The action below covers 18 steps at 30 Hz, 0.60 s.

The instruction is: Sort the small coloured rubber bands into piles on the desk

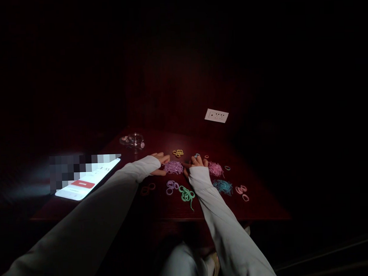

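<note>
My left hand (160,162) lies at the left edge of a pile of small purple rubber bands (173,167), its fingers apart and holding nothing I can see. On the pile's right side is my right hand (196,162), fingers apart, with part of it behind the sleeve. A light-blue hair tie (197,155) shows just beyond its fingers. Yellow hair ties (178,153) lie behind the purple pile. Nearer me are purple hair ties (171,186) and green hair ties (186,193). Right of my right hand lie a pink rubber band pile (215,169) and a blue one (223,187).
A lit phone (89,181) leans at the left of the dark red table (249,206). Clear round containers (136,140) stand at the back left. Pink hair ties (242,191) lie right, brown ones (148,189) left. A socket plate (216,115) is on the wall. Surroundings are dark.
</note>
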Each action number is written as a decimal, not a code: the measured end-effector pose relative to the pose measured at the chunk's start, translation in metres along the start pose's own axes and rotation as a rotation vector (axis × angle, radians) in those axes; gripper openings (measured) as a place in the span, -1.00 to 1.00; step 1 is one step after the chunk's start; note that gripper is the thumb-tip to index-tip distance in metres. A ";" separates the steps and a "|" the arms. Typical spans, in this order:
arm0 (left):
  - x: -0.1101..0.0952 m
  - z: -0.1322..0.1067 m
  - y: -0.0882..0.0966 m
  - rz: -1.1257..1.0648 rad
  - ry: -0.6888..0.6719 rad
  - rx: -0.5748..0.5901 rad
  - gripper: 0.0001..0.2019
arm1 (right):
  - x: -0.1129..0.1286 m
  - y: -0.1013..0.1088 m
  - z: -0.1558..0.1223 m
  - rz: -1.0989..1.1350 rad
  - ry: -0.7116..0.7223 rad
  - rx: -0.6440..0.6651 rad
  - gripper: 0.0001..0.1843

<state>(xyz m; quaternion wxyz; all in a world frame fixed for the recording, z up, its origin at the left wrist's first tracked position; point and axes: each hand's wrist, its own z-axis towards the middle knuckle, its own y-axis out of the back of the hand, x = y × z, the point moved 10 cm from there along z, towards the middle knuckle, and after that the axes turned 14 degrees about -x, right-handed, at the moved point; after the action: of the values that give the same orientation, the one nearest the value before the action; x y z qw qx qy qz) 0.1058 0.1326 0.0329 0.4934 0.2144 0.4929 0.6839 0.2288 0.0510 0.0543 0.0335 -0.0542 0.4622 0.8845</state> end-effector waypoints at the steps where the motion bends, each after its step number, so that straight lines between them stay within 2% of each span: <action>1: -0.003 0.000 0.001 -0.008 -0.015 -0.013 -0.75 | 0.002 0.000 0.000 0.021 0.008 -0.011 -0.68; 4: -0.010 0.001 0.006 -0.034 -0.036 -0.054 -0.78 | 0.001 0.001 0.001 0.082 -0.007 -0.041 -0.70; 7: -0.013 0.002 0.007 -0.067 -0.036 -0.060 -0.81 | -0.011 0.000 0.001 0.104 -0.079 -0.061 -0.69; 12: -0.007 0.006 0.012 -0.120 0.034 -0.070 -0.94 | -0.021 0.003 0.004 0.107 -0.155 -0.121 -0.68; 16: -0.002 0.011 0.022 -0.049 0.131 -0.152 -0.81 | -0.014 0.009 0.011 0.153 -0.158 -0.159 -0.67; 18: -0.006 0.012 0.023 -0.025 0.124 -0.160 -0.73 | -0.007 0.012 0.015 0.186 -0.142 -0.173 -0.67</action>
<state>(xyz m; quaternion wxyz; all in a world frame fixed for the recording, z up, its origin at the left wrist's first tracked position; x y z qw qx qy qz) 0.1071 0.1327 0.0595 0.4862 0.1255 0.4688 0.7267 0.2336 0.0565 0.0737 -0.0206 0.0489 0.3837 0.9219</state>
